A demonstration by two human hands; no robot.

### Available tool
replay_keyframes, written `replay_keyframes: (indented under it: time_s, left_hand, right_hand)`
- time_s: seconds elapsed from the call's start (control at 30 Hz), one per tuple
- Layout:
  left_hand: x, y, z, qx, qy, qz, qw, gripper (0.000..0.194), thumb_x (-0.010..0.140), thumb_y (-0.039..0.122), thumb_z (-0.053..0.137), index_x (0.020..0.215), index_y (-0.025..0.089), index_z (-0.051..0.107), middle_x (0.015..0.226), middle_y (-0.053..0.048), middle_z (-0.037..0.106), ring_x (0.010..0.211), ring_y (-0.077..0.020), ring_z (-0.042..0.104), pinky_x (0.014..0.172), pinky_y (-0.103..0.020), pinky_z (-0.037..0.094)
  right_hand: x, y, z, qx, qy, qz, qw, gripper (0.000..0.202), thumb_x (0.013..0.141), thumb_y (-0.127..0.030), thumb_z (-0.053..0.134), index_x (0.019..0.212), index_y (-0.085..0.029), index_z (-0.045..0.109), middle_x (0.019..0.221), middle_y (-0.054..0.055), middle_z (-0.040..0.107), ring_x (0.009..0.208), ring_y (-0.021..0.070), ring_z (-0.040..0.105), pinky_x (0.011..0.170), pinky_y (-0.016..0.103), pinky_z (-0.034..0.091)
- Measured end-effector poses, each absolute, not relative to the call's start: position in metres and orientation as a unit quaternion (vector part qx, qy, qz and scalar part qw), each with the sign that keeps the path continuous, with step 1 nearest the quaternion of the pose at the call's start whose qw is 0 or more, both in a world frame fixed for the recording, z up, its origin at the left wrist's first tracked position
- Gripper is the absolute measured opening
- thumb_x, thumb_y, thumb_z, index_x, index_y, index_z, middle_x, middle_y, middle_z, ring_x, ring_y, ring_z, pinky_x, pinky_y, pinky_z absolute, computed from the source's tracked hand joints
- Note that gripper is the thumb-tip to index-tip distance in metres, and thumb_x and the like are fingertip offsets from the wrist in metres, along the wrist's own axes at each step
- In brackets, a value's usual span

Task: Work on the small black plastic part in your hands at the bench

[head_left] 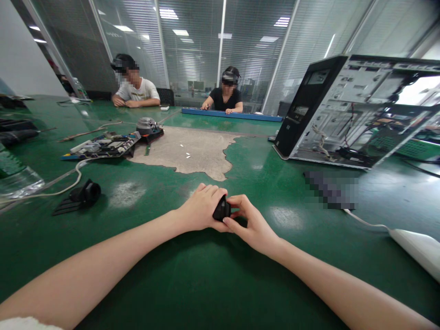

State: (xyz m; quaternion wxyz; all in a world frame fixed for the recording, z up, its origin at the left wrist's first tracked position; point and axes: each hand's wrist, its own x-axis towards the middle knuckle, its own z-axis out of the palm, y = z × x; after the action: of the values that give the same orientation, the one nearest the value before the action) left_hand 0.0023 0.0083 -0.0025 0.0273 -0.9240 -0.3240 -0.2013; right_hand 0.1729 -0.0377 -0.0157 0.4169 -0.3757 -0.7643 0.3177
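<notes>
Between my hands, just above the green tabletop [192, 279], is a small black object [221, 210] with a stepped, ridged end; I cannot make out its exact kind. My left hand [202, 208] wraps over it from the left, fingers curled across its top. From the right, my right hand [250, 223] pinches the ridged end with thumb and fingertips. Much of the object is hidden by my fingers. Off to the left lies a black part with a round opening and thin flat prongs [84, 195].
An opened computer case [343, 114] stands at the right, near a white power strip [417, 250]. Left are a circuit board [106, 144], a cooling fan [148, 127], a cable [77, 176] and a plastic bottle [20, 176]. Two people [137, 89] sit across the table behind a blue bar [230, 114].
</notes>
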Motion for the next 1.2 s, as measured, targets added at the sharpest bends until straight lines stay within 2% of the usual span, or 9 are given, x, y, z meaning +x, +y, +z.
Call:
replay_keyframes:
  time_s: [0.17, 0.37, 0.57, 0.77, 0.97, 1.2]
  left_hand:
    - [0.0024, 0.0079, -0.0028, -0.923, -0.324, -0.204, 0.029, 0.070, 0.057, 0.067, 0.057, 0.100, 0.013, 0.046, 0.091, -0.009, 0.056, 0.083, -0.0245, 0.051, 0.074, -0.035, 0.033]
    - [0.0023, 0.0086, -0.0031, -0.923, -0.325, -0.205, 0.025, 0.074, 0.055, 0.069, 0.057, 0.101, 0.013, 0.046, 0.090, -0.008, 0.056, 0.082, -0.0240, 0.051, 0.075, -0.035, 0.032]
    - [0.0022, 0.0086, -0.0030, -0.924, -0.322, -0.205, 0.028, 0.069, 0.058, 0.064, 0.058, 0.102, 0.013, 0.045, 0.091, -0.008, 0.056, 0.082, -0.0240, 0.051, 0.075, -0.035, 0.032]
    - [0.0021, 0.0085, -0.0029, -0.922, -0.325, -0.208, 0.022, 0.072, 0.055, 0.067, 0.059, 0.100, 0.013, 0.045, 0.090, -0.008, 0.056, 0.082, -0.0241, 0.051, 0.075, -0.035, 0.033]
    - [0.0023, 0.0091, -0.0027, -0.923, -0.325, -0.206, 0.018, 0.073, 0.055, 0.068, 0.058, 0.101, 0.013, 0.046, 0.091, -0.008, 0.056, 0.083, -0.0241, 0.051, 0.075, -0.036, 0.033]
    - [0.0024, 0.0085, -0.0032, -0.923, -0.324, -0.207, 0.024, 0.069, 0.058, 0.065, 0.058, 0.102, 0.013, 0.045, 0.092, -0.009, 0.056, 0.083, -0.0244, 0.051, 0.075, -0.036, 0.033]
  right_hand:
    - [0.1734, -0.0398, -0.0143, -0.366, -0.778, 0.272, 0.432, 0.015, 0.080, -0.018, 0.052, 0.094, -0.022, 0.050, 0.103, 0.006, 0.047, 0.096, 0.0182, 0.051, 0.074, 0.032, 0.051]
    - [0.1724, -0.0370, -0.0160, -0.396, -0.752, 0.318, 0.421, 0.030, 0.079, -0.017, 0.053, 0.106, -0.023, 0.043, 0.103, 0.006, 0.048, 0.095, 0.0185, 0.052, 0.075, 0.035, 0.052]
    - [0.1722, -0.0380, -0.0150, -0.384, -0.759, 0.335, 0.407, 0.029, 0.078, -0.016, 0.053, 0.104, -0.022, 0.042, 0.098, 0.005, 0.050, 0.090, 0.0172, 0.054, 0.073, 0.033, 0.051]
    - [0.1736, -0.0398, -0.0142, -0.376, -0.778, 0.270, 0.425, 0.015, 0.080, -0.017, 0.050, 0.094, -0.022, 0.049, 0.104, 0.006, 0.046, 0.095, 0.0178, 0.050, 0.075, 0.032, 0.050]
    - [0.1726, -0.0369, -0.0173, -0.393, -0.752, 0.320, 0.422, 0.029, 0.080, -0.018, 0.052, 0.106, -0.022, 0.042, 0.103, 0.006, 0.047, 0.095, 0.0177, 0.052, 0.076, 0.033, 0.051]
    - [0.1722, -0.0385, -0.0156, -0.378, -0.758, 0.325, 0.420, 0.031, 0.077, -0.014, 0.054, 0.105, -0.023, 0.043, 0.101, 0.005, 0.047, 0.096, 0.0182, 0.051, 0.075, 0.033, 0.052]
